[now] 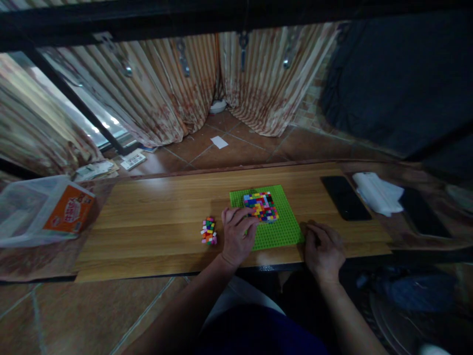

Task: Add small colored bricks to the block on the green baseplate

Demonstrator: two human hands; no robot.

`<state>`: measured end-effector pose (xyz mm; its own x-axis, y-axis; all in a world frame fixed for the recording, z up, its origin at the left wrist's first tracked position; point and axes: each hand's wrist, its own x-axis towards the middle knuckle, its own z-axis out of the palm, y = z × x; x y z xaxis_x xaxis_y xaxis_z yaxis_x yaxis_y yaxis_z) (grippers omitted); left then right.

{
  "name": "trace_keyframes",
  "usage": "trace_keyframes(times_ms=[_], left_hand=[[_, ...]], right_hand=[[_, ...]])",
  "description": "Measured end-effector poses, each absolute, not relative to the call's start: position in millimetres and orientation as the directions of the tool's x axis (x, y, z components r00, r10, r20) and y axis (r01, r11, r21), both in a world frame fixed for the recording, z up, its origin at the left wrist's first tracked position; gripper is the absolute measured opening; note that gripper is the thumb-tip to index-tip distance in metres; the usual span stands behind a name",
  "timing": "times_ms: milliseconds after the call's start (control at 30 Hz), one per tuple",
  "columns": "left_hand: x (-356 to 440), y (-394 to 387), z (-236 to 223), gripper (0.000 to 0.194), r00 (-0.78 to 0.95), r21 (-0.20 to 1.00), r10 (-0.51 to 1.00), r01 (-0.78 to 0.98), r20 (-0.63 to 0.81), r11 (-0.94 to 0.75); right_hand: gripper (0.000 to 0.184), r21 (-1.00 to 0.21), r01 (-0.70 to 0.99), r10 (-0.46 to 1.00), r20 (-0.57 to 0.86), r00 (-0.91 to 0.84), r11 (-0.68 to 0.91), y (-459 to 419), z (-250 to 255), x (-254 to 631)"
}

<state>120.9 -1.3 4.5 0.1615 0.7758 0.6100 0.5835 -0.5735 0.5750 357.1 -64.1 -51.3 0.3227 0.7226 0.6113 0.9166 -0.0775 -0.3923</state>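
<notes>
A green studded baseplate [277, 236] lies on the wooden table, tilted slightly in my view. On its upper part sits a multicoloured block of small toy bricks [266, 204]. My left hand [238, 234] reaches over the baseplate's left edge, fingertips bent together against the block's lower left side; anything pinched there is hidden. To the left of that hand lies a small pile of loose toy bricks [209, 230]. My right hand [325, 249] rests on the table at the baseplate's lower right corner, fingers curled; their inner side does not show.
A black phone [345, 197] lies to the right on the table [158, 212], with white tissue [379, 192] and another dark flat object [424, 212] beyond. At far left stands a clear plastic tub [33, 207] with an orange label. Striped curtains [166, 93] hang behind.
</notes>
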Motion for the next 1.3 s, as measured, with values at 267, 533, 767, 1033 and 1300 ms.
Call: trace_keyframes(times_ms=[267,533,767,1033,1300], left_hand=[[111.5,-15.1,12.4,0.011,0.203,0.529,0.787,0.640,0.583,-0.557],[21.6,-49.9,5.7,0.013,0.096,0.521,0.857,0.759,0.506,-0.392],[-2.9,-59.0,-4.9,0.013,0.031,0.499,0.933,0.838,0.359,-0.220],[4.6,-48.4,-8.3,0.009,0.081,0.441,0.929,0.863,0.360,-0.246],[-0.3,-43.3,-0.4,0.017,0.233,0.296,0.930,0.901,0.285,-0.316]], right_hand=[[0.024,-0.412,0.911,0.720,0.624,0.302,-0.026,-64.6,-54.9,361.3],[0.024,-0.401,0.915,0.707,0.633,0.313,-0.047,-65.1,-56.3,361.5],[0.023,-0.407,0.913,0.700,0.643,0.312,-0.033,-65.0,-58.6,362.8],[0.025,-0.409,0.912,0.727,0.613,0.309,-0.044,-66.9,-51.7,359.2],[0.025,-0.390,0.919,0.720,0.625,0.303,-0.048,-66.8,-53.9,360.6]])
